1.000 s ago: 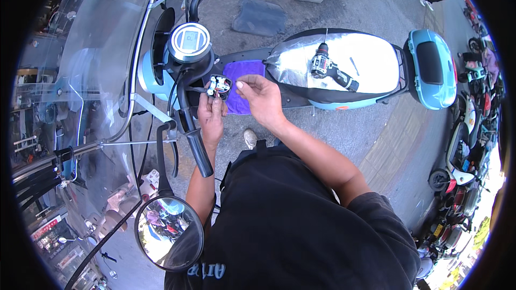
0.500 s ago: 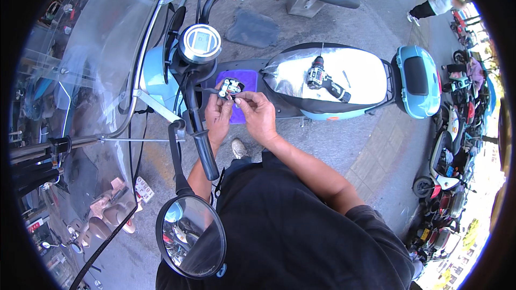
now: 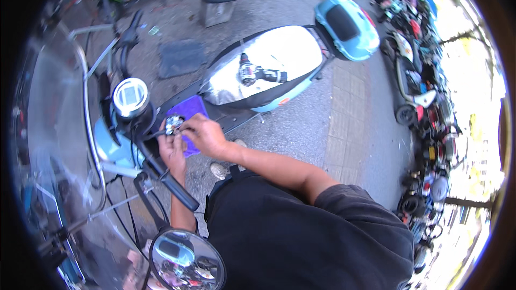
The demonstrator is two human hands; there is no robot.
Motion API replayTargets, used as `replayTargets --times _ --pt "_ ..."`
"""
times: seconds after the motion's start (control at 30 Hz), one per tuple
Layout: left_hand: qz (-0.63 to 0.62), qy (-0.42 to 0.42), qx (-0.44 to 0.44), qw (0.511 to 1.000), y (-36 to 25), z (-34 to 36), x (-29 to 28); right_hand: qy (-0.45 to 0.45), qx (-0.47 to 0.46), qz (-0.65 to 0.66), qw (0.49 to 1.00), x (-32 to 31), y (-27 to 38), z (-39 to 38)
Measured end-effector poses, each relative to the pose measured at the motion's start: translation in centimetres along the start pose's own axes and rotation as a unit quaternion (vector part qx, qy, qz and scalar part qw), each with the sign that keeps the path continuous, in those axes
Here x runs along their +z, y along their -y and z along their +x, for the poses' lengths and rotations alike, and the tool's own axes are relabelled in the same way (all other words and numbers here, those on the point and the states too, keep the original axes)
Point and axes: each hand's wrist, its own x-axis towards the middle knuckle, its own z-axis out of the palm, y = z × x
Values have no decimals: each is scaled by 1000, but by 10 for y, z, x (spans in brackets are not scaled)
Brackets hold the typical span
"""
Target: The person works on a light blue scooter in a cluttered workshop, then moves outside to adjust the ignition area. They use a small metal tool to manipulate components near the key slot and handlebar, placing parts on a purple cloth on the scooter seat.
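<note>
Above the scooter's footboard, my left hand (image 3: 172, 152) holds up a small black switch housing (image 3: 173, 122), its fingers wrapped round the lower side. White and metallic parts show on the housing's open face, and a dark cable runs from it toward the handlebar. My right hand (image 3: 208, 137) is closed in a pinch at the housing's right edge; whatever lies between its fingertips is too small to make out. Beneath both hands a purple mat (image 3: 192, 146) covers part of the footboard. The handlebar grip (image 3: 180, 193) is close to my left forearm.
A cordless drill (image 3: 258, 73) lies on the silver-covered scooter seat (image 3: 293, 48). Behind it sits a light-blue top box (image 3: 349, 29). The round mirror (image 3: 185, 260), display (image 3: 130, 95) and clear windshield (image 3: 59, 145) stand at left. Parked scooters (image 3: 406, 83) line the right.
The view has swung, so the scooter appears tilted and further left. Both hands stay at the switch housing, my right fingers still pinched at its edge.
</note>
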Motion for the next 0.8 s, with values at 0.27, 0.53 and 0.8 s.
replayTargets --times 0.27,0.53,0.8 --pt "-42 -50 3 998 -9 10 13 3 20 -6 1000 6 3 1" --pt "-8 -92 -35 995 -14 22 9 21 22 -28 999 5 4 -1" --pt "-11 -149 -37 988 -10 23 16 14 -33 -20 999 4 -2 6"
